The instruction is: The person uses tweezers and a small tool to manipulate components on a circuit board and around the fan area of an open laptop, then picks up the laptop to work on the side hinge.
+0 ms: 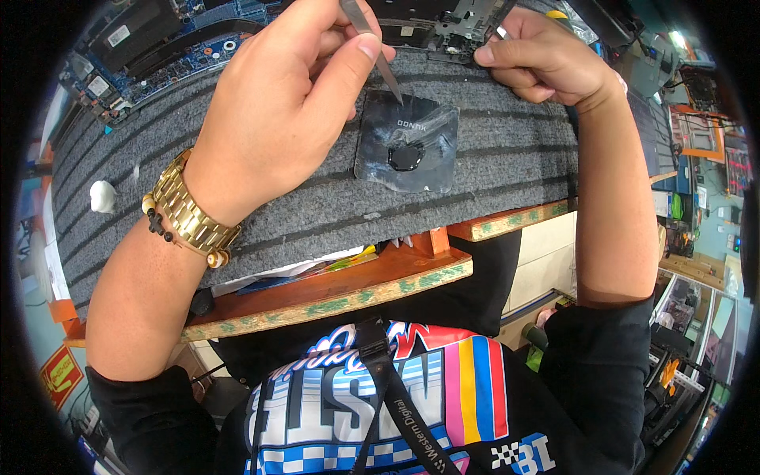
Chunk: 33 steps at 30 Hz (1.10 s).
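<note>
Nearest of all is the person's left hand (pixel 273 107), palm down, its thumb and fingers pinching a slim grey metal tool (pixel 386 75) that tapers to a point. That tip hangs at the top of a dark square sheet (pixel 372 158), shiny and wrinkled, with a glossy black blob (pixel 406 157) near its middle; from where I stand I cannot tell whether metal meets sheet. Across from it, the right hand (pixel 546 62) has its fingers curled in, thumb against them, at the near corner of a dark part with metal fittings (pixel 463 36), which lies at the far side of the work, just beyond the sheet; exactly how the fingertips grip it is hidden. Around the left wrist sit a gold watch (pixel 190 206) and a beaded bracelet (pixel 158 222). Everything rests on a grey ribbed mat (pixel 301 218). Toward its far left lies a blue circuit board (pixel 91 83) with black components, partly behind the left hand, and nearer, well apart from it, a small white fluffy lump (pixel 102 196). Below the mat runs a wooden ledge (pixel 356 297) with chipped green paint, then the person's black shirt (pixel 522 396) with bright stripes and a dark strap (pixel 396 404) hanging down it.
</note>
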Tool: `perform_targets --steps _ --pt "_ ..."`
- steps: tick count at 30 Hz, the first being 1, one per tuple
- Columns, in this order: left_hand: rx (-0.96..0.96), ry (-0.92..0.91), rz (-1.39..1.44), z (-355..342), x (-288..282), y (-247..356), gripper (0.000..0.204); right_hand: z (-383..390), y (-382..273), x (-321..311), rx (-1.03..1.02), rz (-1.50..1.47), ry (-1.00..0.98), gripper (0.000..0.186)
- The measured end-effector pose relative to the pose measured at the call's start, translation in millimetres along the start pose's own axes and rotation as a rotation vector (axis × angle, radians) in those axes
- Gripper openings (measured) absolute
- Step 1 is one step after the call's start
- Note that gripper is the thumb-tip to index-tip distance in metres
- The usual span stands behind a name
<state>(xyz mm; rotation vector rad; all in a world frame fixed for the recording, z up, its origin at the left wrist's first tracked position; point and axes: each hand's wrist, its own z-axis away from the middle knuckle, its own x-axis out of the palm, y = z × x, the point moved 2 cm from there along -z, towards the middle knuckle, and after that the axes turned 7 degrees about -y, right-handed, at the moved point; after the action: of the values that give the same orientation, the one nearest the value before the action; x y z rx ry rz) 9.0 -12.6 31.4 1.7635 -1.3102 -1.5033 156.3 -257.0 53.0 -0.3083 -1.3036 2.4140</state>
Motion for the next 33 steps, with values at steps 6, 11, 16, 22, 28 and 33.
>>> perform_targets --steps 6,11,16,22,28,33 --pt "-0.008 0.013 -0.046 -1 1 2 0.009 0 -3 3 -0.003 0.029 0.031 0.043" --pt "-0.061 -0.026 0.138 -3 -3 -10 0.009 1 -4 4 0.007 0.012 0.051 0.041" --pt "-0.031 -0.022 0.051 -3 -5 8 0.009 -1 0 1 0.026 0.007 0.055 0.043" --pt "-0.025 0.001 -0.031 0 1 2 0.008 -2 0 0 0.013 0.032 0.029 0.046" --pt "-0.02 -0.012 -0.011 0 0 1 0.007 -3 2 -4 0.002 0.036 -0.005 0.046" --pt "-0.032 -0.009 -0.014 0 0 1 0.007 -3 2 -2 0.014 0.003 0.03 0.044"
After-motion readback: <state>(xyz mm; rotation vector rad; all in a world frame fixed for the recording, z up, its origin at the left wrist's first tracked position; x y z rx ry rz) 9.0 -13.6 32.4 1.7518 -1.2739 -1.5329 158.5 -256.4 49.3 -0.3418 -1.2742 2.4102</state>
